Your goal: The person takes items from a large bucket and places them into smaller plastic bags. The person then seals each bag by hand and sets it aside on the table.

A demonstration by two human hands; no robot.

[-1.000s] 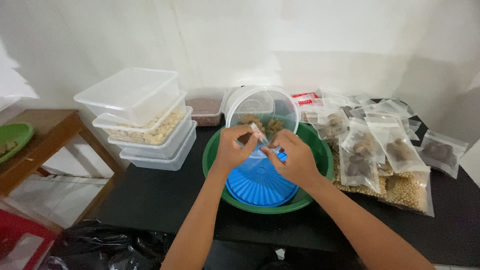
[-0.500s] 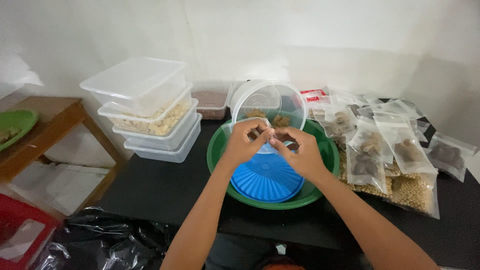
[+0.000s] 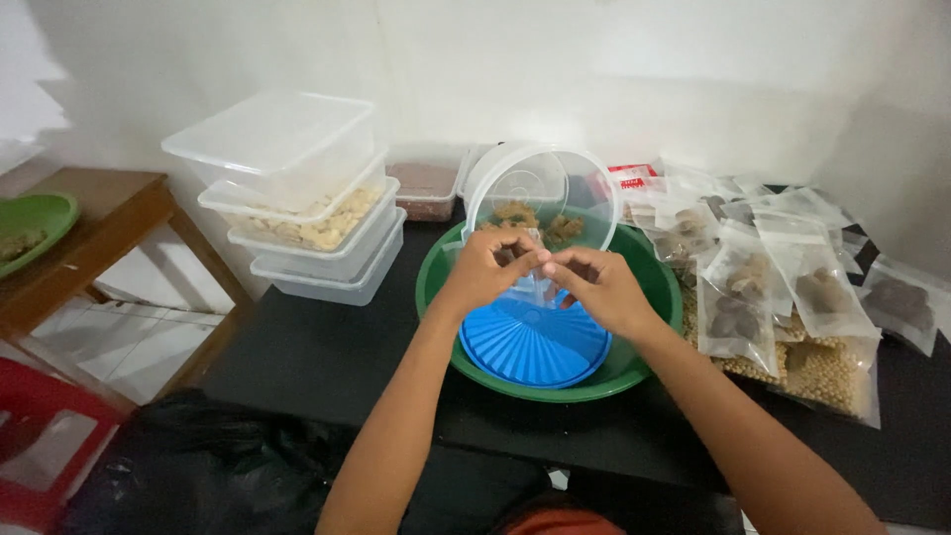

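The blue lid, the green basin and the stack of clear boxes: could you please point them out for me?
blue lid (image 3: 530, 347): head view, on its ribbed top.
green basin (image 3: 649, 272): head view, on its right rim.
stack of clear boxes (image 3: 287, 149): head view, on the top box's wall.

A home food-packing corner: stacked plastic food tubs (image 3: 297, 198) and filled snack pouches (image 3: 783, 287) on a black table (image 3: 297, 357).

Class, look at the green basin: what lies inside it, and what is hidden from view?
Inside the green basin lies a blue ribbed lid, with a clear round tub of brownish pieces at the back. Both hands cover the small clear bag between them, so its contents cannot be seen.
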